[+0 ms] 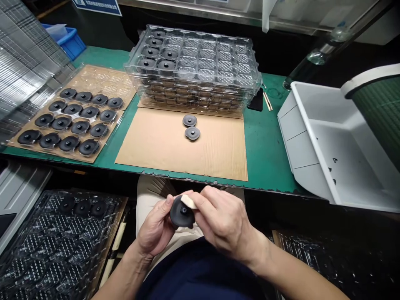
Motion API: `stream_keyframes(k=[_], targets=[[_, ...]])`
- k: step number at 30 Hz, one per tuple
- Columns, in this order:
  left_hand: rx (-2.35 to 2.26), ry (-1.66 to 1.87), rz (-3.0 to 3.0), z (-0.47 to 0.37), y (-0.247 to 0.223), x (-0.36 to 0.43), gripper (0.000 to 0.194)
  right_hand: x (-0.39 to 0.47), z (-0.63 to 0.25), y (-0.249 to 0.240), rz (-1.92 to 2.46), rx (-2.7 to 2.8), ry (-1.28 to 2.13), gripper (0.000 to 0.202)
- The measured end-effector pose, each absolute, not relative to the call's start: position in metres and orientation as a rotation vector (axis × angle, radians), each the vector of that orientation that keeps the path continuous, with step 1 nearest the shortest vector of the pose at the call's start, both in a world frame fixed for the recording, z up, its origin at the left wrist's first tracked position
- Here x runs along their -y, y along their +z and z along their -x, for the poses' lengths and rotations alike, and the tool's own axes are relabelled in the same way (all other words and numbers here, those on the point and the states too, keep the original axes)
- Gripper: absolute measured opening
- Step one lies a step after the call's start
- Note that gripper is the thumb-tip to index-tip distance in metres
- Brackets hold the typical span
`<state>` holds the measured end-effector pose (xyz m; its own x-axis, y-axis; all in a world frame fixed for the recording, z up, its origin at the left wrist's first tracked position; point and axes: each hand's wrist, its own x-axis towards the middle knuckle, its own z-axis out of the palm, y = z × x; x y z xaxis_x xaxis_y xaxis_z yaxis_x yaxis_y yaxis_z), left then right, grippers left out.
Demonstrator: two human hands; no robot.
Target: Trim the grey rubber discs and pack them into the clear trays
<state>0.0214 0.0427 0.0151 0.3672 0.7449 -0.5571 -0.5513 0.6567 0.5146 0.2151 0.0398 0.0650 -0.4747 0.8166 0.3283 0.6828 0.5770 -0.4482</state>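
Over my lap, my left hand (156, 227) grips a round black part (179, 216) by its edge, its dished face and small central stud turned up. My right hand (221, 216) pinches a small cream-coloured piece (188, 201) against the upper rim of that part. Two similar black parts (192, 133) lie one behind the other on a cardboard sheet (156, 137). Behind them stands a stack of clear trays (200, 89), the top one holding several black parts at its left. A clear tray on cardboard (103, 79) at the left holds rows of black parts.
A grey bin (300, 121) with small dark bits inside stands at the right, beside a round green-meshed object (381, 104). A black phone-like object (256, 101) lies right of the stack. More trays (59, 233) sit low at the left. The green table edge (268, 183) runs beyond my hands.
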Motion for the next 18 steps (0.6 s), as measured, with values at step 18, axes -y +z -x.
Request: stream_keyframes(k=[18], targets=[[-0.895,0.844,-0.259,-0.019,0.008,-0.048,0.043,-0.038,-0.213,0.051,1.274,2.285,0.459,0.021]])
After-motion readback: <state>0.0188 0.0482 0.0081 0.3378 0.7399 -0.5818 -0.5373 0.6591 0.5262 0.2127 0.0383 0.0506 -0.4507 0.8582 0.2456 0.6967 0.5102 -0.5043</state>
